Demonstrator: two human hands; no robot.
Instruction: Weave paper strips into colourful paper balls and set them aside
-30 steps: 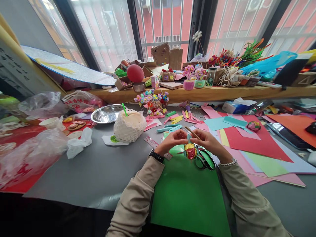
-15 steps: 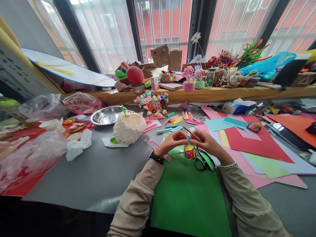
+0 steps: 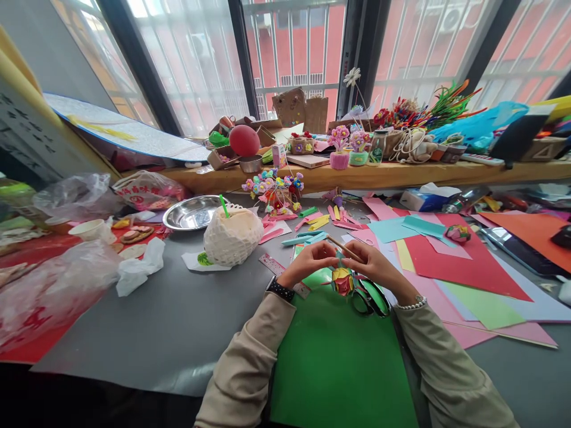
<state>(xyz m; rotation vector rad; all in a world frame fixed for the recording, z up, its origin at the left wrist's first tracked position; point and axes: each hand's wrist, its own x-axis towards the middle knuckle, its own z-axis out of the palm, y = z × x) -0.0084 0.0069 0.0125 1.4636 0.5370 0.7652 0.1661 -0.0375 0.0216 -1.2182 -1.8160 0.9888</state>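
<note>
A folded paper flower (image 3: 342, 282), yellow and red with blue-green strips at its top, hangs between my two hands over the green sheet (image 3: 343, 362). My left hand (image 3: 311, 261) pinches the blue-green part from the left with its fingertips. From the other side, the fingers of my right hand (image 3: 378, 267) close on the same part and also grip a thin wooden stick (image 3: 345, 249), which slants up to the left. Fingers partly hide where stick and paper meet. Dark-rimmed glasses (image 3: 372, 298) lie just under my right hand.
A ruler (image 3: 272, 264) lies left of my hands. Cut paper strips (image 3: 319, 223) lie beyond them. Coloured sheets and a second paper flower (image 3: 458, 232) are on the right. On the left stand a net-wrapped coconut (image 3: 234, 235) with a green straw and a metal plate (image 3: 191, 213).
The view has shifted slightly. Both hands stay around the flower, and the stick has tilted a little within my right hand's grip.
</note>
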